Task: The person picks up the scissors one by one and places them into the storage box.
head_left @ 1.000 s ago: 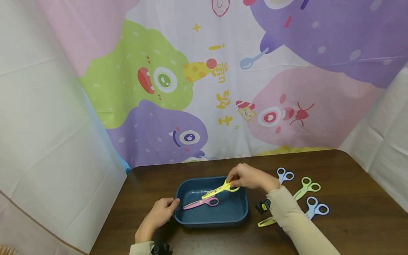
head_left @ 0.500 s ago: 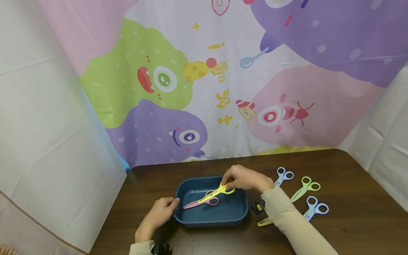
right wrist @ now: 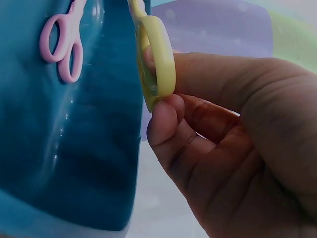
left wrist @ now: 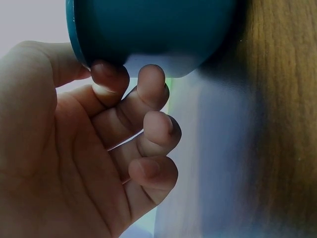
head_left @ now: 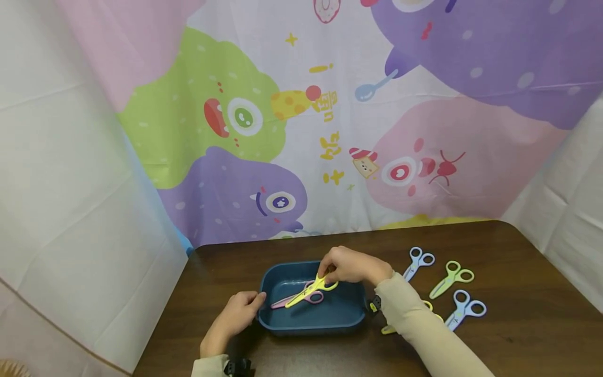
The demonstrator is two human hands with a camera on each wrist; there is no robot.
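My right hand (head_left: 353,264) pinches the yellow scissors (head_left: 306,294) by the finger loops, with their blades angled down to the left over the dark blue tray (head_left: 330,318). Beneath them on the tray floor lie pink scissors (head_left: 280,302), partly covered in the head view; their loops (right wrist: 74,57) show fully in the right wrist view. At the tray's left end, my left hand (head_left: 236,313) holds the rim between thumb and index finger. In the left wrist view, the other fingers (left wrist: 158,131) bend loosely beside the tray's outer wall (left wrist: 153,29).
Right of the tray, blue scissors (head_left: 412,266), green scissors (head_left: 445,283) and another blue pair (head_left: 459,313) lie on the brown table (head_left: 527,303). Yellow scissors (head_left: 389,330) are partly hidden under the right sleeve (head_left: 419,319). A cartoon-print cloth (head_left: 339,199) hangs behind the table.
My right hand has moved left and slightly down with the yellow scissors, further over the pink pair. More of the scissors on the right has come into sight. My left hand stays put.
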